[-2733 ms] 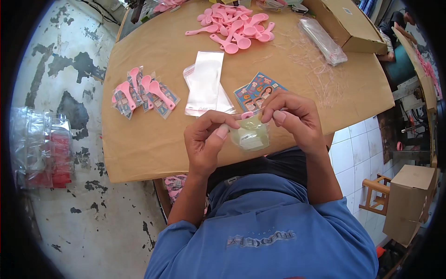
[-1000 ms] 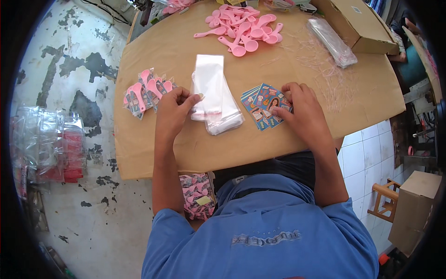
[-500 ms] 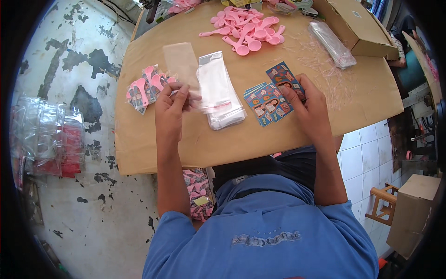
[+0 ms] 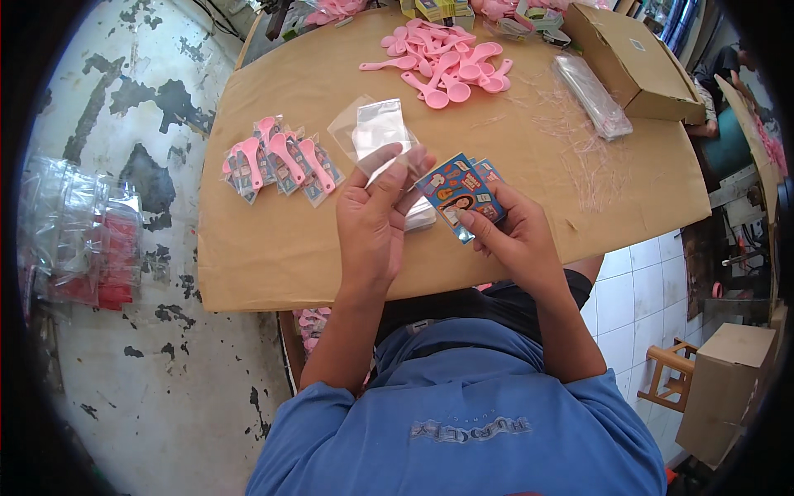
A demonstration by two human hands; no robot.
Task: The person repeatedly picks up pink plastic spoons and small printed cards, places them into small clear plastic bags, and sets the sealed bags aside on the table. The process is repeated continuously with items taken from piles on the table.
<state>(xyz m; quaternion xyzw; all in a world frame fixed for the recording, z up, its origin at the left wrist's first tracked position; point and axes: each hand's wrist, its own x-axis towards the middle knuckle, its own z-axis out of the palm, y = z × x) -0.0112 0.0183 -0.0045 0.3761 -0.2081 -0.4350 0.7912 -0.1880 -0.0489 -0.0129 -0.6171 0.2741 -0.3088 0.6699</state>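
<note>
My left hand [image 4: 376, 219] is closed, pinching a transparent plastic bag [image 4: 346, 132] between thumb and fingers. Below and behind it lies a stack of transparent bags [image 4: 380, 124], partly covered by the hand. A blue printed card [image 4: 455, 192] is gripped in my right hand [image 4: 517, 240], thumb on its face, its near-left edge close to the left fingertips. More blue cards [image 4: 486, 170] show just behind that card, mostly hidden by it. To the left, several bagged pink spoons with cards [image 4: 283, 157] lie overlapping on the table.
A heap of loose pink spoons [image 4: 451, 66] sits at the far middle of the papered table [image 4: 273, 256]. Toward the right are a bundle of plastic bags [image 4: 591, 95], scattered plastic strips [image 4: 579, 165] and a cardboard box [image 4: 633, 62]. A wooden stool [image 4: 666, 376] stands on the floor.
My left hand has moved right with the bag, uncovering bagged spoons. My right hand has brought the card left and nearer, so the two hands now almost meet.
</note>
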